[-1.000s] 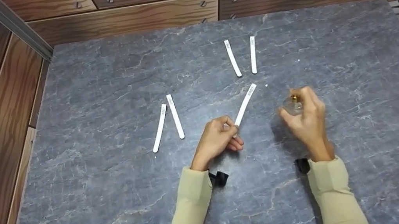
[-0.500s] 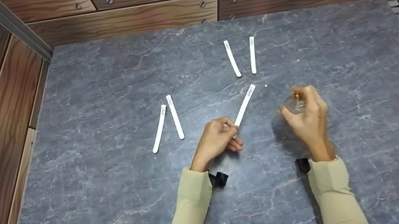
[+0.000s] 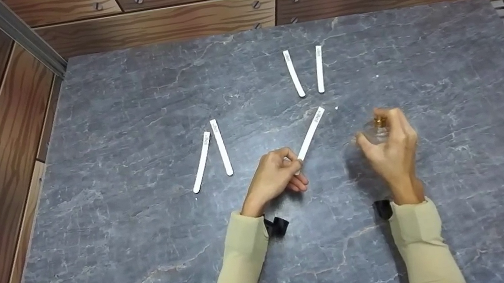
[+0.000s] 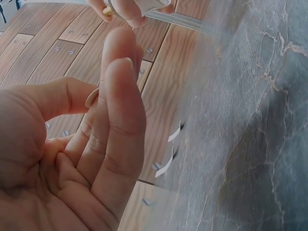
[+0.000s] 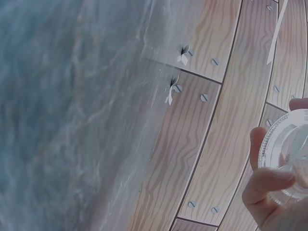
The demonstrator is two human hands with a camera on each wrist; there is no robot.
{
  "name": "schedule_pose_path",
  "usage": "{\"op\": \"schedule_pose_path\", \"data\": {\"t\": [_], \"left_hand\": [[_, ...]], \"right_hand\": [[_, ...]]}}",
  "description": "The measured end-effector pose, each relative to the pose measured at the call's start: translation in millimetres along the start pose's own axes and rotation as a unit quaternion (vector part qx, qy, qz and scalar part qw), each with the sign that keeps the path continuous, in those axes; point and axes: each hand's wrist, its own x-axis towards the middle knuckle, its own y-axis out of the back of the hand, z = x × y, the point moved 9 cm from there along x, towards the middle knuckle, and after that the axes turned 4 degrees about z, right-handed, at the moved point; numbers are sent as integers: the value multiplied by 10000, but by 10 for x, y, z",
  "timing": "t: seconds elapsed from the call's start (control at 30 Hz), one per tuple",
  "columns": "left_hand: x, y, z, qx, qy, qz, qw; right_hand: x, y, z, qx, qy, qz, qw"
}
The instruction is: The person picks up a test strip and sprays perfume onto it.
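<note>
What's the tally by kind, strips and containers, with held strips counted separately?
White strips lying on the table: 4
White strip held in the left hand: 1
Clear container with gold top, held in the right hand: 1
Total: 6

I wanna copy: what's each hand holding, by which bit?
The left hand pinches a white strip by its near end; the right hand grips a clear, gold-topped bottle by its round body.
</note>
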Motion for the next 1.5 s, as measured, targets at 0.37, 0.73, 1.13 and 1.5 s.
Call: {"op": "schedule_pose_path", "data": {"t": [0.37, 0.73, 1.13, 1.5], "left_hand": [[4, -6, -2, 13, -14, -34, 10000], [2, -4, 1, 12, -6, -28, 10000], [-5, -9, 15, 63, -36, -73, 9999], [4, 116, 3, -130, -4, 165, 9998]], "right_hand": [[-1, 9, 3, -233, 53, 5, 9997], [-9, 24, 0, -304, 48, 127, 9994], [-2, 41, 2, -330, 54, 274, 9991], [18, 23, 8, -170, 127, 307, 9993]]}}
